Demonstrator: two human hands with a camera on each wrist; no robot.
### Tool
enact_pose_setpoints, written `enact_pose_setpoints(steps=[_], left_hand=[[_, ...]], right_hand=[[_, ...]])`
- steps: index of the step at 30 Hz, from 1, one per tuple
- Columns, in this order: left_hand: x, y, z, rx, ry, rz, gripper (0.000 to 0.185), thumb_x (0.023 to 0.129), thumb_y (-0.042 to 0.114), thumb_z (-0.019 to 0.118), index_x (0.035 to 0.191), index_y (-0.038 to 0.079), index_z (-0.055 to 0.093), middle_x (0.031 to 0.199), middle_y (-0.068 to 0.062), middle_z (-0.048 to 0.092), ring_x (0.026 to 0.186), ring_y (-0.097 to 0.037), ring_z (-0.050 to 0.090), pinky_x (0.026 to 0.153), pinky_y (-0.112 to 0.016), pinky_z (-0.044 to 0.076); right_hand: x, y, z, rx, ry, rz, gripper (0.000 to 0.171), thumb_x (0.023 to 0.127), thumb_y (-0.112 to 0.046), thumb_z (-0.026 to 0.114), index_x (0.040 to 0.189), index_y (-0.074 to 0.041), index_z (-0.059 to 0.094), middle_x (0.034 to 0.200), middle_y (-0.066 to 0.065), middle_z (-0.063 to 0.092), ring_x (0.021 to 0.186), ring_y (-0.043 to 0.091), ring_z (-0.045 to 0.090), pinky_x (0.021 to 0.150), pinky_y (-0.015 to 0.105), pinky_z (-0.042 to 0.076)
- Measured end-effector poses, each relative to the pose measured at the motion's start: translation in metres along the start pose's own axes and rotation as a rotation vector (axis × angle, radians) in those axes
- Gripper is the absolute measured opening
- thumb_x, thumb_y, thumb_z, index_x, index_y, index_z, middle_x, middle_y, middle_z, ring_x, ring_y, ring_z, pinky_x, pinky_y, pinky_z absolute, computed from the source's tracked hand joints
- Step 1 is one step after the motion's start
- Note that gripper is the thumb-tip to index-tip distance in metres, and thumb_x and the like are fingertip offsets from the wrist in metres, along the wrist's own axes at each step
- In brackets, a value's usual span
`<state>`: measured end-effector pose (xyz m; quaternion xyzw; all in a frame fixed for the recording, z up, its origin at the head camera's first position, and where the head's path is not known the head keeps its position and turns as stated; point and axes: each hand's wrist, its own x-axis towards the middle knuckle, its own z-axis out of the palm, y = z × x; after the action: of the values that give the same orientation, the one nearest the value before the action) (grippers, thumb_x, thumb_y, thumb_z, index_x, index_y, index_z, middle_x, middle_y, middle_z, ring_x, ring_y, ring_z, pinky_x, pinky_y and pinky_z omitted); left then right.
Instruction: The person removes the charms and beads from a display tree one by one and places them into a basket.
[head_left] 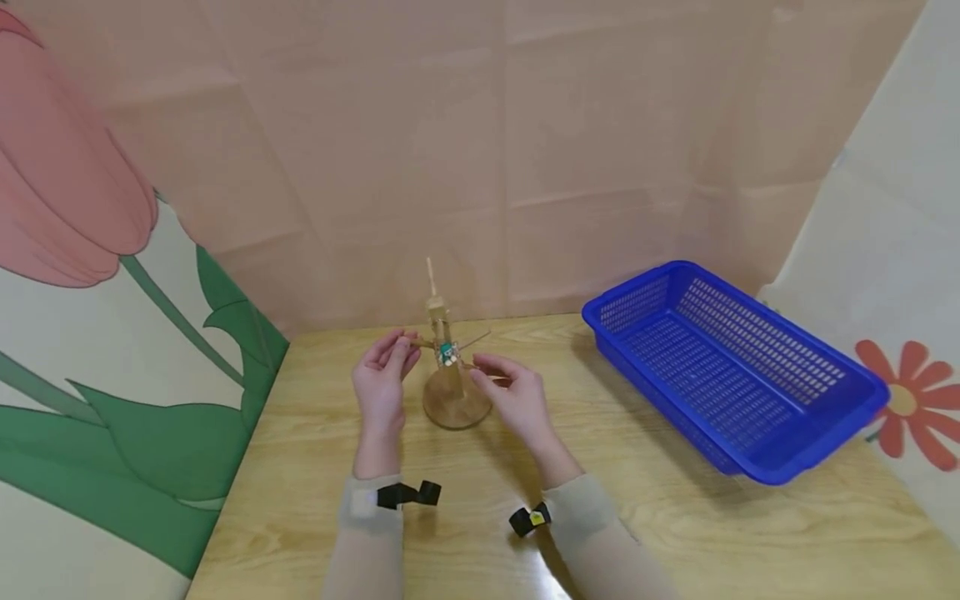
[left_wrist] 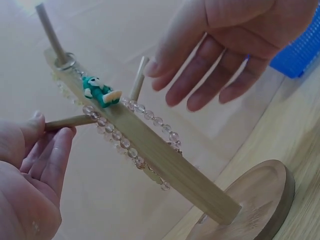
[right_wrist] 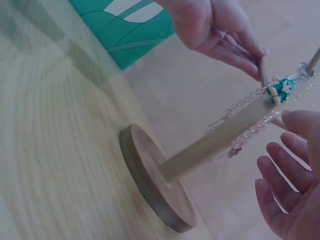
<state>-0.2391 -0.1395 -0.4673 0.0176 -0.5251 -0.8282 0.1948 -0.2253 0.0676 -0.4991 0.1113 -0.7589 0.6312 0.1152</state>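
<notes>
A wooden stand with a round base and side pegs stands upright on the table in the head view. My left hand pinches the end of its left peg between thumb and fingers. Strings of clear pinkish beads hang from the pegs on both sides of the post. A small green figure keychain dangles by a metal ring from the upper peg, against the post. My right hand is held beside the opposite peg, fingers extended and apart, thumb right at the peg's tip.
A blue plastic basket with perforated sides rests on the right of the wooden table. Behind the stand rises a pinkish cloth backdrop. Flower-printed panels flank the table on the left and right.
</notes>
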Motion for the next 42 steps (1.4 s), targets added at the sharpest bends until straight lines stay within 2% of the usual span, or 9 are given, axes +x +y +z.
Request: enact_pose_setpoints(steps=[5, 9, 14, 19, 22, 29, 35, 38, 42], left_hand=[[0.001, 0.002, 0.000, -0.030, 0.004, -0.002, 0.021, 0.102, 0.003, 0.072, 0.122, -0.006, 0.072, 0.108, -0.015, 0.080, 0.096, -0.023, 0.079, 0.093, -0.038, 0.064], [0.000, 0.002, -0.001, -0.049, 0.005, -0.001, 0.011, 0.101, 0.002, 0.074, 0.112, 0.000, 0.076, 0.106, -0.015, 0.080, 0.095, -0.023, 0.079, 0.092, -0.038, 0.064], [-0.002, 0.000, -0.001, -0.054, -0.004, -0.012, 0.019, 0.101, 0.001, 0.074, 0.116, -0.011, 0.072, 0.105, -0.014, 0.081, 0.094, -0.022, 0.079, 0.092, -0.039, 0.065], [-0.003, 0.001, -0.001, -0.055, -0.004, -0.021, 0.030, 0.101, -0.001, 0.072, 0.123, -0.020, 0.063, 0.106, -0.013, 0.081, 0.094, -0.021, 0.079, 0.092, -0.039, 0.064], [-0.003, 0.002, 0.000, -0.059, 0.003, -0.025, 0.029, 0.102, -0.001, 0.072, 0.123, -0.019, 0.064, 0.106, -0.013, 0.080, 0.095, -0.022, 0.079, 0.093, -0.039, 0.064], [-0.002, 0.003, 0.001, -0.090, 0.004, -0.036, 0.012, 0.102, 0.000, 0.072, 0.112, -0.006, 0.072, 0.104, -0.012, 0.080, 0.094, -0.022, 0.079, 0.093, -0.039, 0.065], [-0.002, 0.003, 0.001, -0.095, 0.007, -0.032, 0.007, 0.102, -0.001, 0.071, 0.109, -0.003, 0.074, 0.103, -0.012, 0.080, 0.094, -0.021, 0.078, 0.092, -0.038, 0.065], [-0.003, 0.003, 0.002, -0.097, 0.005, -0.036, 0.007, 0.102, 0.000, 0.072, 0.108, -0.002, 0.074, 0.103, -0.011, 0.080, 0.094, -0.022, 0.078, 0.092, -0.038, 0.065], [-0.003, 0.004, -0.001, -0.083, 0.004, -0.045, 0.015, 0.102, 0.003, 0.073, 0.114, -0.006, 0.072, 0.105, -0.012, 0.080, 0.097, -0.023, 0.078, 0.094, -0.038, 0.064]], right_hand=[[0.002, 0.001, 0.008, 0.020, -0.003, -0.005, 0.033, 0.097, -0.026, 0.083, 0.125, -0.007, 0.079, 0.122, 0.011, 0.078, 0.111, 0.025, 0.074, 0.094, 0.043, 0.064], [0.004, 0.001, 0.012, -0.015, 0.001, -0.026, 0.034, 0.098, -0.025, 0.083, 0.125, -0.005, 0.079, 0.121, 0.009, 0.079, 0.109, 0.024, 0.075, 0.092, 0.044, 0.065], [0.006, 0.004, 0.017, -0.065, 0.010, -0.028, 0.029, 0.096, -0.022, 0.085, 0.122, -0.008, 0.080, 0.114, 0.004, 0.080, 0.099, 0.022, 0.076, 0.086, 0.036, 0.066], [0.007, 0.005, 0.022, -0.082, 0.006, -0.034, 0.026, 0.096, -0.021, 0.084, 0.119, -0.008, 0.082, 0.110, 0.005, 0.081, 0.090, 0.025, 0.077, 0.077, 0.031, 0.066], [0.008, 0.003, 0.024, -0.086, 0.017, -0.045, 0.025, 0.096, -0.021, 0.084, 0.117, -0.008, 0.082, 0.110, 0.006, 0.081, 0.087, 0.027, 0.077, 0.073, 0.029, 0.066], [0.011, 0.000, 0.026, -0.109, 0.055, -0.081, 0.021, 0.096, -0.018, 0.085, 0.114, -0.008, 0.083, 0.111, 0.007, 0.081, 0.087, 0.027, 0.076, 0.072, 0.028, 0.066], [0.013, 0.001, 0.026, -0.147, 0.052, -0.106, 0.020, 0.096, -0.019, 0.084, 0.113, -0.008, 0.084, 0.108, 0.005, 0.081, 0.088, 0.020, 0.077, 0.074, 0.030, 0.066], [0.014, 0.003, 0.027, -0.148, 0.059, -0.106, 0.019, 0.096, -0.019, 0.084, 0.112, -0.008, 0.084, 0.106, 0.003, 0.082, 0.088, 0.016, 0.076, 0.074, 0.029, 0.066], [0.015, 0.003, 0.029, -0.138, 0.050, -0.115, 0.018, 0.096, -0.016, 0.085, 0.112, -0.008, 0.084, 0.104, 0.003, 0.082, 0.085, 0.015, 0.076, 0.074, 0.028, 0.066]])
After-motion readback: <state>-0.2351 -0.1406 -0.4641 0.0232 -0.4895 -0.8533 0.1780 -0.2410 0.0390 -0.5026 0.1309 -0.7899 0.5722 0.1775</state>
